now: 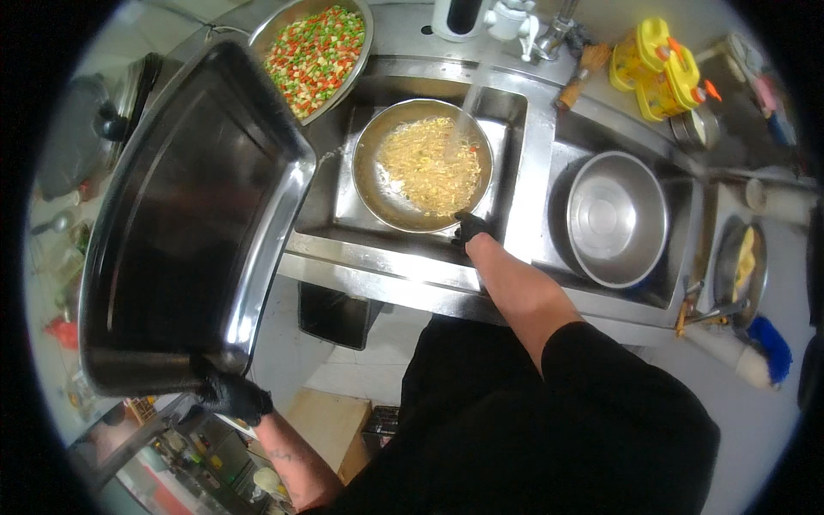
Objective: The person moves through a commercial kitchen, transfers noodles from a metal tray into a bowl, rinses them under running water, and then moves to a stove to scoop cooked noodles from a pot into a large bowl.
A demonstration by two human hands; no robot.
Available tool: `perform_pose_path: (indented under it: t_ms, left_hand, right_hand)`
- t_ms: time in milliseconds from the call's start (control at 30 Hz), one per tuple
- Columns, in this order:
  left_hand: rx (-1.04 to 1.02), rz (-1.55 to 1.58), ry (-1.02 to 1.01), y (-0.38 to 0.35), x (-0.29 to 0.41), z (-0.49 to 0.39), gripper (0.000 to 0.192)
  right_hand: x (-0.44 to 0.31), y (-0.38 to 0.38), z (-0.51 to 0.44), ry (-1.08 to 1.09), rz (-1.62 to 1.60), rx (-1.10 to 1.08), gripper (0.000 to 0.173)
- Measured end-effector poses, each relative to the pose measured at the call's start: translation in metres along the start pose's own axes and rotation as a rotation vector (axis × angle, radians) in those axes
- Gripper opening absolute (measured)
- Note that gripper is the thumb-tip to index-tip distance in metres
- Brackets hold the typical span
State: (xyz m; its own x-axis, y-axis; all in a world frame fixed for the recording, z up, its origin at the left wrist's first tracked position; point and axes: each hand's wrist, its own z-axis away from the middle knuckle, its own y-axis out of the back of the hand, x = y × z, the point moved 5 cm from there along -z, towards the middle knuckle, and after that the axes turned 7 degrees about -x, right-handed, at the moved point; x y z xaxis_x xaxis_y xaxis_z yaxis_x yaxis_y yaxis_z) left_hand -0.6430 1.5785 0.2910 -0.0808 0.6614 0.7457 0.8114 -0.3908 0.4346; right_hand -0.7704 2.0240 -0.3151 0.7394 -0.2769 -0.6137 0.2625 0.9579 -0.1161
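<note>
My left hand (235,394), in a black glove, grips the near end of a large, deep rectangular steel pan (193,193). The pan is tilted up at the left with its hollow facing me, and a little water drips off its far right corner. In the left sink basin (322,209) sits a round steel bowl (373,187) of what look like bean sprouts (431,167) in water. Tap water (467,106) streams into that bowl. Gloved in black too, my right hand (470,230) holds the bowl's near right rim; the fingertips are partly hidden.
A bowl of diced mixed vegetables (315,58) stands behind the pan. The right basin holds another steel bowl (605,215). Yellow jugs (666,77) and a whisk-like brush (582,74) lie by the faucet (550,42). Beneath the counter edge is a black bin (338,315).
</note>
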Motion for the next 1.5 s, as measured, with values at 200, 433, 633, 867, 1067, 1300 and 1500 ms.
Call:
perform_pose_path:
  t_ms: [200,433,633,867,1067,1300,1500]
  left_hand:
    - [0.018,-0.006,0.107,0.059,-0.057,-0.021,0.033]
    - [0.014,-0.169,0.302,0.059,-0.055,-0.010,0.046]
    - [0.035,-0.035,0.230,0.045,-0.037,-0.007,0.037]
    - [-0.009,-0.155,0.405,0.050,-0.066,-0.011,0.042]
    - [-0.145,-0.139,0.399,0.079,-0.114,-0.002,0.027]
    - [0.040,0.417,0.667,0.092,-0.151,0.008,0.022]
    - [-0.325,0.675,0.874,0.026,-0.189,0.000,0.029]
  right_hand:
    - [0.054,0.007,-0.080,0.236,0.123,-0.046,0.026]
    - [-0.036,0.021,-0.006,0.272,0.676,0.115,0.035]
    - [-0.188,-0.016,0.230,0.166,-0.444,0.014,0.038]
    - [-0.218,0.002,0.305,0.102,-0.331,0.103,0.027]
    - [-0.212,-0.011,0.302,0.188,-0.085,0.148,0.016]
    - [-0.207,0.000,0.324,0.184,-0.313,-0.091,0.052]
    - [-0.210,0.019,0.351,0.181,-0.203,0.055,0.039]
